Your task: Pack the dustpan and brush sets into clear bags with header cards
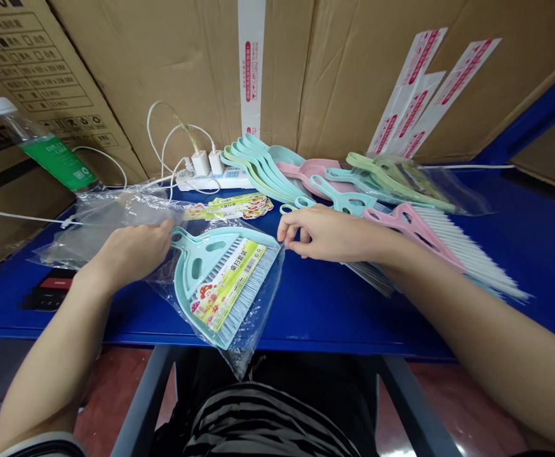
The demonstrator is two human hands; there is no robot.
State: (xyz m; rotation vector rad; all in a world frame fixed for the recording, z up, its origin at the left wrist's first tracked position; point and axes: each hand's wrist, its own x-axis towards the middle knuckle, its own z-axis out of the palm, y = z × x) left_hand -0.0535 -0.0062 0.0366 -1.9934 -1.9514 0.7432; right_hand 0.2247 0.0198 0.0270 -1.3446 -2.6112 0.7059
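A light-blue dustpan point(185, 270) with a matching brush point(246, 289) and a printed card point(227, 282) lies inside a clear plastic bag point(246, 355), its lower corner hanging past the table edge. My left hand point(132, 251) is closed at the handle end, gripping the bagged dustpan; its fingertips are partly hidden. Just off the upper right corner of the bag is my right hand point(315, 231), fingers loosely curled with gaps between them, nothing visible in them. Beneath and behind it are loose blue brushes point(347, 200) and a pink brush point(415, 225).
Stacked dustpans point(263, 165), a pink dustpan point(313, 172) and a bagged green set point(396, 178) lie at the back. Cards point(234, 206), empty plastic bags point(110, 219), a power strip point(234, 181), a bottle point(53, 155) and a dark phone-like object point(49, 289) surround the left side. Cardboard boxes point(187, 63) stand behind.
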